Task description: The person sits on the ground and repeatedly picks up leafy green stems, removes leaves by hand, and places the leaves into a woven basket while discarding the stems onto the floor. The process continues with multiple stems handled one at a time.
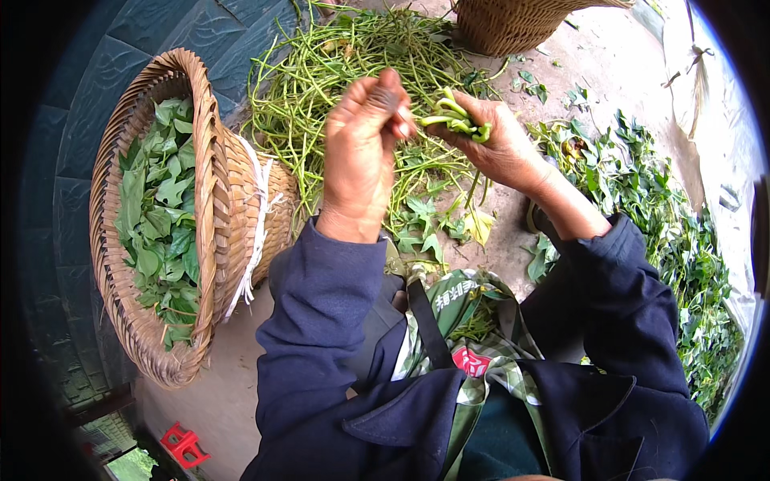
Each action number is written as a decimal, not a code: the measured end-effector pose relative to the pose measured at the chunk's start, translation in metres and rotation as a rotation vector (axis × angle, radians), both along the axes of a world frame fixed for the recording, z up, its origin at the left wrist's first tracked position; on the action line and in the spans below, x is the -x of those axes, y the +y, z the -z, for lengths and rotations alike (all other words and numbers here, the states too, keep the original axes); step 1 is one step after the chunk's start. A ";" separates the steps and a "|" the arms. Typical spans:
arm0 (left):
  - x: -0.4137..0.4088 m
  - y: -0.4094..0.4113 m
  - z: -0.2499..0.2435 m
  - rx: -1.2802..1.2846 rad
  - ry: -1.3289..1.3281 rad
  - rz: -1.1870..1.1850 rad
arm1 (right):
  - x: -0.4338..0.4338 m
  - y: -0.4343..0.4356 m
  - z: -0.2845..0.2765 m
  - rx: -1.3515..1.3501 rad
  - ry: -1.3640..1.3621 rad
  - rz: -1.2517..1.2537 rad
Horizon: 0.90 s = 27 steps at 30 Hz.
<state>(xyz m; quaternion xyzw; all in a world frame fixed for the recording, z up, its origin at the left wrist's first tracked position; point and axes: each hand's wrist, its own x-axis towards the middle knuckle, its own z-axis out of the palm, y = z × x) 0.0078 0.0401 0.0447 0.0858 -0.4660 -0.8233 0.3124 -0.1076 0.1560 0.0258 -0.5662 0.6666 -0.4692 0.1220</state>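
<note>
My right hand (502, 141) grips a small bunch of green leaf stems (457, 117), their bent ends poking out past the thumb. Close by on its left, my left hand (364, 144) is raised with curled fingers. It is slightly blurred, and nothing shows in it. Beneath both hands spreads a tangled heap of stripped green vine stems (301, 114) on the ground. Some lobed leaves (424, 225) and a yellowed leaf (479, 225) lie nearer to me. More plant bits sit in the green checked apron (442, 300) on my lap.
On the left stands a woven basket (207, 210) holding picked green leaves (159, 222). Another wicker basket (505, 27) is at the top. Leafy vines (668, 240) pile along the right beside white sheeting (737, 144). A red plastic stool (183, 445) stands at lower left.
</note>
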 end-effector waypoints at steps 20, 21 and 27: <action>0.003 0.023 0.000 1.447 -0.280 -0.467 | 0.003 0.005 0.004 -0.036 -0.040 0.103; 0.003 0.024 0.000 1.462 -0.275 -0.473 | 0.002 0.004 0.006 -0.028 -0.058 0.105; 0.007 0.055 -0.004 1.437 -0.103 -0.313 | 0.022 0.003 0.022 0.097 -0.321 0.078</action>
